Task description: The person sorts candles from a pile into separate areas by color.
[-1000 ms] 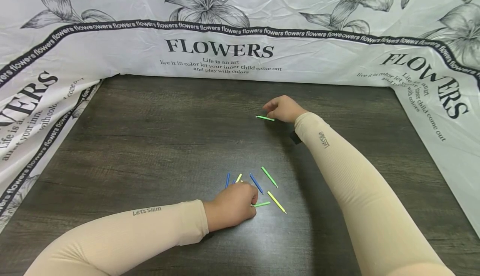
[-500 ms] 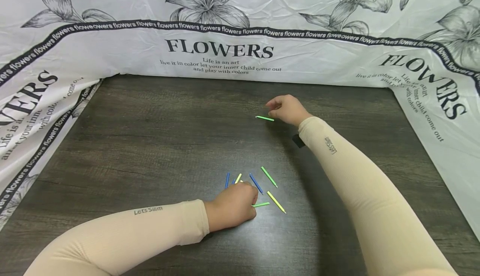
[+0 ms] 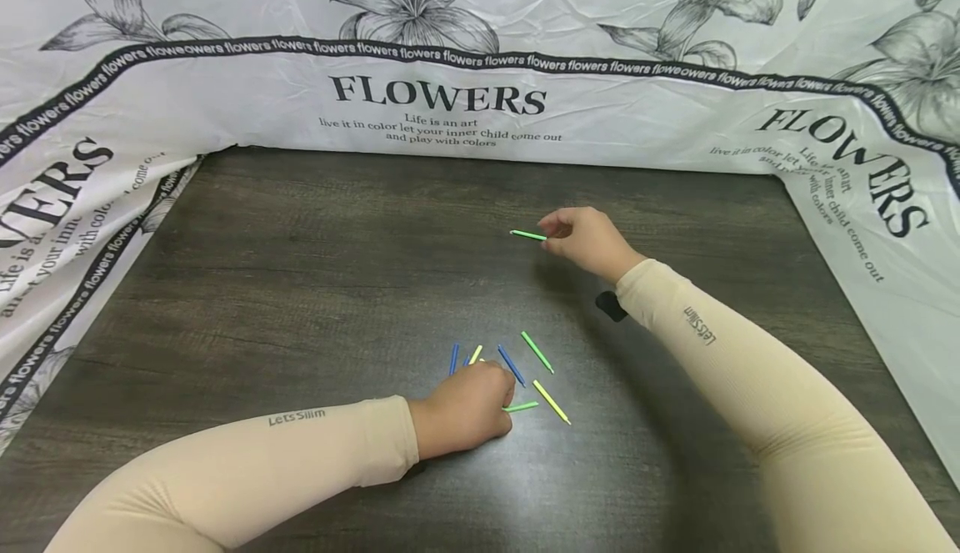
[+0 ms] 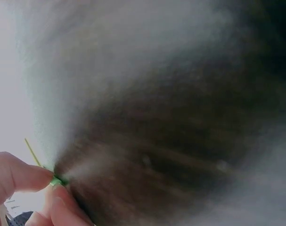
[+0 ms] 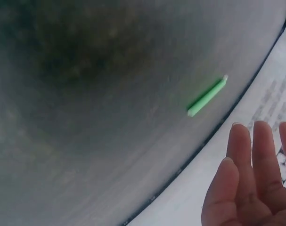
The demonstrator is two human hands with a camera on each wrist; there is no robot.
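In the head view my left hand [image 3: 468, 407] stays low at the front middle, its thumb and finger pinching a thin green candle [image 3: 522, 407]. The left wrist view shows that pinch close up, the green candle [image 4: 59, 181] mostly covered by fingertips. Farther back lies another green candle [image 3: 528, 235], with my right hand [image 3: 588, 240] just to its right. The right wrist view shows this candle [image 5: 207, 96] on the table, apart from the fingers [image 5: 263, 150], which are extended with nothing held.
Around the left hand lie a blue candle [image 3: 512, 364], a green candle [image 3: 537, 352], a yellow candle [image 3: 552, 403] and another blue one, some partly hidden by the hand. A white flower-printed cloth [image 3: 442, 132] stands along the back and sides of the dark wood table [image 3: 300, 261].
My right hand has drawn back to the right and slightly nearer, away from the far green candle, which stays put. My left hand has not visibly moved.
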